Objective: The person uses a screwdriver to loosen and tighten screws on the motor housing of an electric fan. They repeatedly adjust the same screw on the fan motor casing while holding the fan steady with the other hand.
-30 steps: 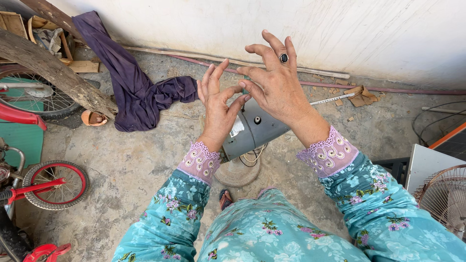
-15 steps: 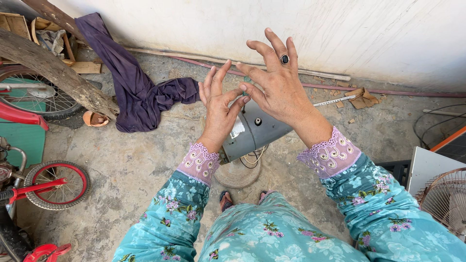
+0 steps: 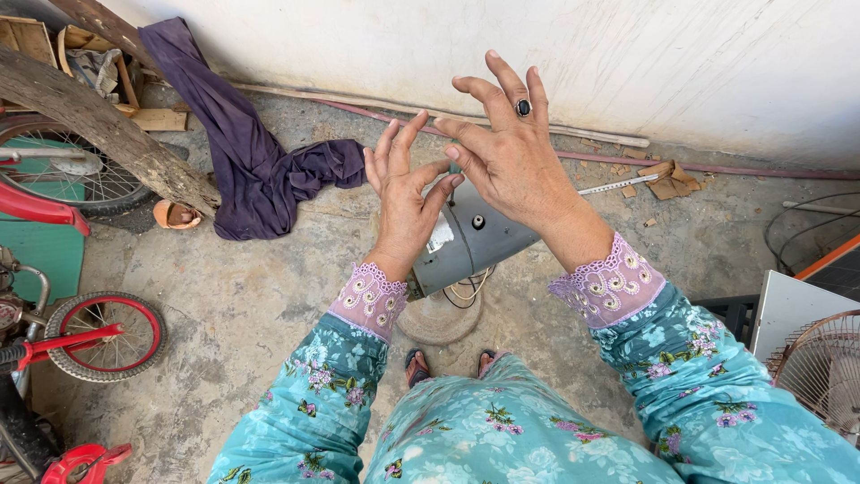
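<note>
Still, both hands raised, spread over fan motor (image 3: 470, 242), unchanged

We see the grey fan motor (image 3: 470, 242) partly hidden behind both hands; the wire fan guard (image 3: 820, 376) is cut off at right.

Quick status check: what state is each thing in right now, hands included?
Left hand: raised, fingers spread, holding nothing.
Right hand: raised, open, black-stone ring on.
Grey fan motor housing: tilted on its stand, no guard or blades visible.
Purple cloth: crumpled on concrete.
Wire fan guard: detached, lying at right.
</note>
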